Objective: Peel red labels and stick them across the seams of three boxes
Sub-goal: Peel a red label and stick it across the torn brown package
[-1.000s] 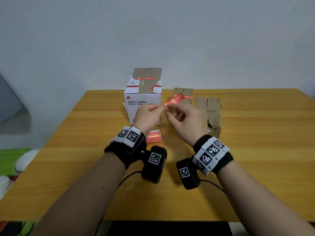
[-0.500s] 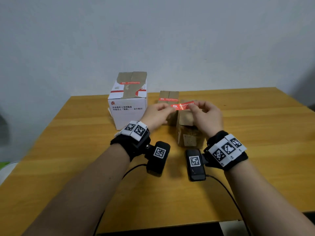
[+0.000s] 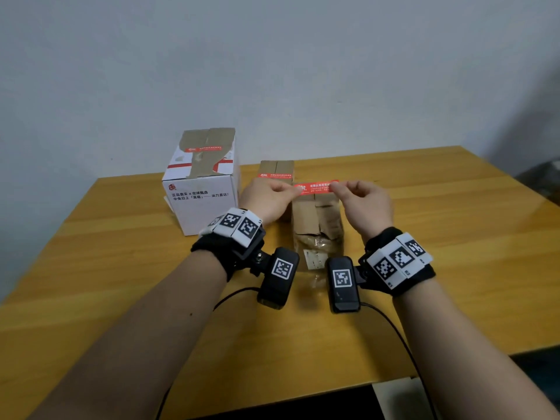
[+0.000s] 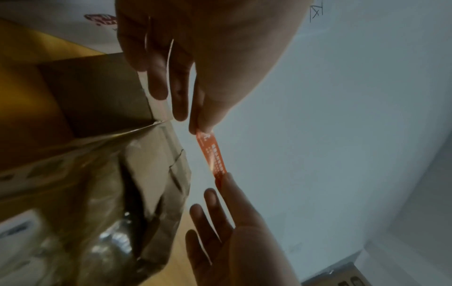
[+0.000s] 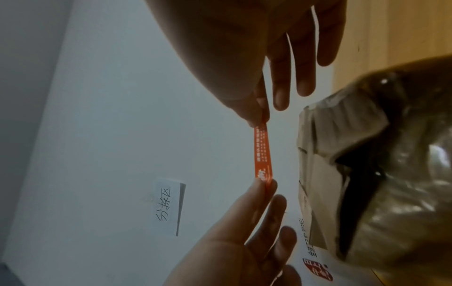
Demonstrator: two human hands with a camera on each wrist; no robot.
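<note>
A red label [image 3: 316,187] is stretched level between my two hands. My left hand [image 3: 298,191] pinches its logo end, and my right hand [image 3: 333,187] pinches the other end. It hangs just above the top of a brown box [image 3: 316,225] wrapped in clear tape, with a small gap showing beside the label [image 4: 211,154] in the left wrist view. The right wrist view shows the same label [image 5: 263,152] apart from the box [image 5: 367,174]. A white box [image 3: 200,195] and a small brown box [image 3: 277,168] each carry a red label across the top seam.
The boxes stand on a wooden table [image 3: 439,237] against a pale wall. A paper note [image 5: 168,207] is stuck on the wall. A dark object [image 3: 545,183] sits beyond the table's right end. Cables trail from both wrist cameras toward the front edge.
Both hands carried the label from in front of the white box rightward to above the taped brown box. It went from tilted to pulled flat and level.
</note>
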